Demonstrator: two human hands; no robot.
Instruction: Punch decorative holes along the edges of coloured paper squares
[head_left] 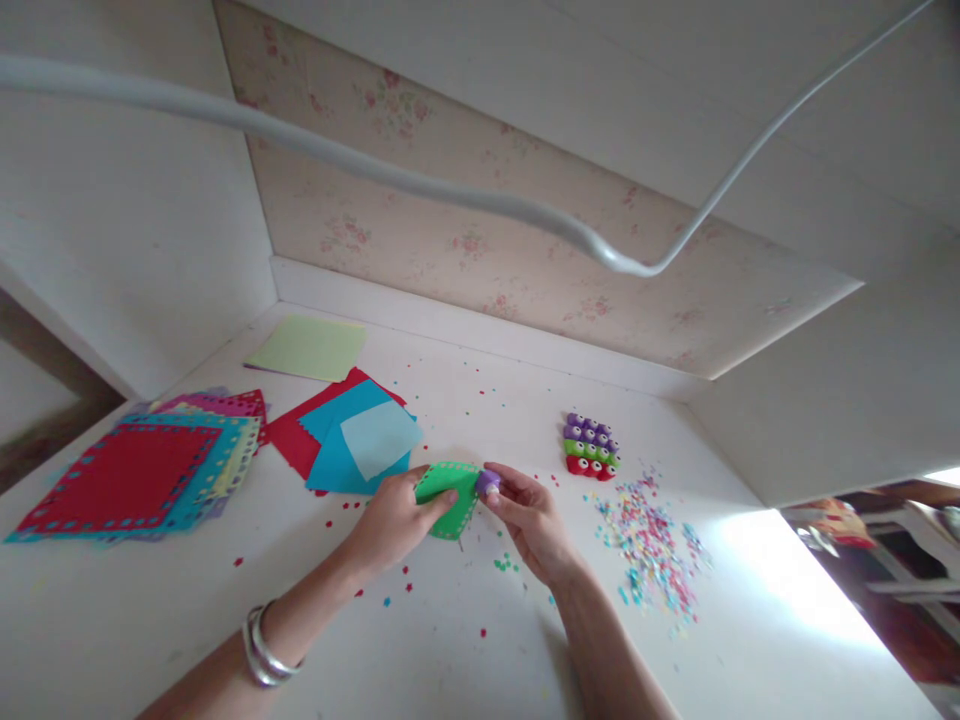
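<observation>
My left hand (405, 515) grips a green sheet of paper (456, 512) by its left side, thumb on top. Small holes run along the edges of this sheet. In my right hand (531, 515) is a purple craft punch (487, 483), pinched between thumb and fingers at the sheet's right edge. Whether the paper sits inside the punch's slot is too small to tell. Below the hands lie several green paper cutouts (506, 565) on the white table (420, 640).
Punched sheets (142, 470) are stacked at the left. Red and blue sheets (337, 465) lie near my left hand, pale green paper (307, 347) behind. Several purple, green and red punches (592, 447) stand in rows at the right, beside a confetti pile (652, 550). A white cable (420, 185) crosses above.
</observation>
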